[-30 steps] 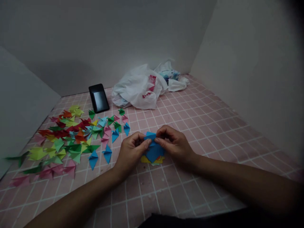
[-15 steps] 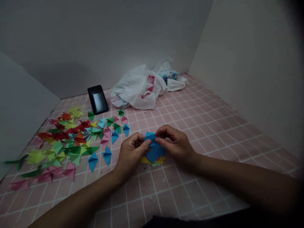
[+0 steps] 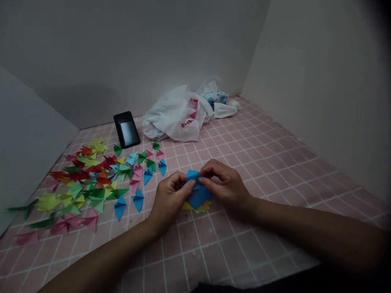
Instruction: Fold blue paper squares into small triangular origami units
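Room, head view: dim, with a plain grey back wall (image 3: 137,53), a left wall (image 3: 24,110) and a right wall (image 3: 330,81) around a pink gridded surface (image 3: 226,256), its white lines wavy toward the right

Blue paper (image 3: 198,198): between the two hands, partly folded, a flap at its upper end and a blunt tip at its lower end

Left hand (image 3: 166,199): fingers curled in, thumb and index closed in a pinch on the upper left edge of the blue paper

Right hand (image 3: 229,188): thumb and index likewise pinched, gripping the upper right edge; the other fingers bent

Yellow paper (image 3: 187,206): just below the blue paper, in a small stack with other colours showing at the edges; whether the two touch, I cannot tell

Paper cranes (image 3: 76,173): many colours, spread left of the hands, some overlapping, four blue ones nearest the left hand

Black tablet (image 3: 128,133): leaning back beyond the cranes, a bright reflection on its screen

White plastic bag (image 3: 171,116): crumpled, with red print, near the back wall

Patterned packet (image 3: 216,97): blue and white, just behind the bag's right side
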The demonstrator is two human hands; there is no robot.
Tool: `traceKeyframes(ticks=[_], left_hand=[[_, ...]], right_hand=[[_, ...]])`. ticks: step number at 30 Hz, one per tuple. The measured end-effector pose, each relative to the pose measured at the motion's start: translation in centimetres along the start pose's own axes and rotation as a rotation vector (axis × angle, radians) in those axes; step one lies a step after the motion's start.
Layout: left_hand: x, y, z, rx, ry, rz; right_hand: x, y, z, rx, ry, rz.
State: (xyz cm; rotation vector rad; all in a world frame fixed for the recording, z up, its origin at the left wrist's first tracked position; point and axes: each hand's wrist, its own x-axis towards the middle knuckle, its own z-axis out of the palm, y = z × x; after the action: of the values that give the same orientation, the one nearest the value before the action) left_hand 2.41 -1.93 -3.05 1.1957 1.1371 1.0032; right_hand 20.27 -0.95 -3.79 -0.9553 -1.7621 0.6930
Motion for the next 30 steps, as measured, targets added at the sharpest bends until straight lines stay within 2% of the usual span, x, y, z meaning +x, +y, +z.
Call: traceKeyframes(ticks=[10, 21, 26, 30], left_hand=[[-0.2, 0.5, -0.3, -0.041, -0.049, -0.022], [-0.1, 0.3, -0.7, -0.087, -0.093, -0.044], [-0.1, 0.2, -0.8, -0.057, -0.097, -0.040], [-0.1, 0.3, -0.8, -0.063, -0.100, -0.047]], right_hand=[[0.0, 0.0, -0.3, -0.063, -0.004, -0.253], [0.6, 0.3, -1.1, -0.299, -0.068, -0.593], [0.8, 0.6, -1.0, -0.338, -0.068, -0.623], [0.9, 0.4, -1.1, -0.360, -0.067, -0.701]])
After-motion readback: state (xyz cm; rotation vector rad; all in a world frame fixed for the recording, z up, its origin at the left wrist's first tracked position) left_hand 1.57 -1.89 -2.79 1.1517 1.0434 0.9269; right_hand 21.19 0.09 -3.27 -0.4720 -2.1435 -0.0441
